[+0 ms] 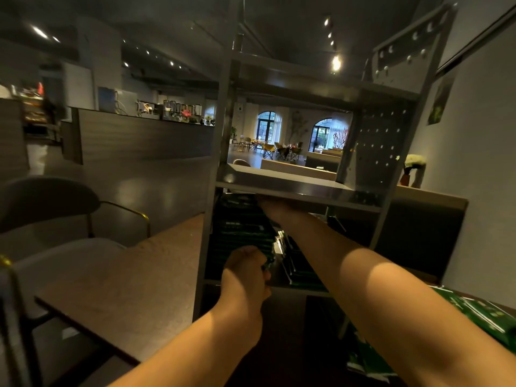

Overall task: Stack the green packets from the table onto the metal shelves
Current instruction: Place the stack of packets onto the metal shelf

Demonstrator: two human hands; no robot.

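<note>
Both hands [245,270] steady shelved green packets [243,233]; print unreadable.

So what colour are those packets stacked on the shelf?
Dark green with white markings, on the packets stacked on the shelf, in the head view.

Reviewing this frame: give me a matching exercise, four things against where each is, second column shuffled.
Things:
1. stack of green packets
2. loose green packets
3. left hand
4. chair

Places:
A. beside the table, far left
B. at the front lower corner of the stack
C. on the metal shelf, left side
D. on the table, lower right, under the right forearm

Pairs: 1-C, 2-D, 3-B, 4-A
</note>
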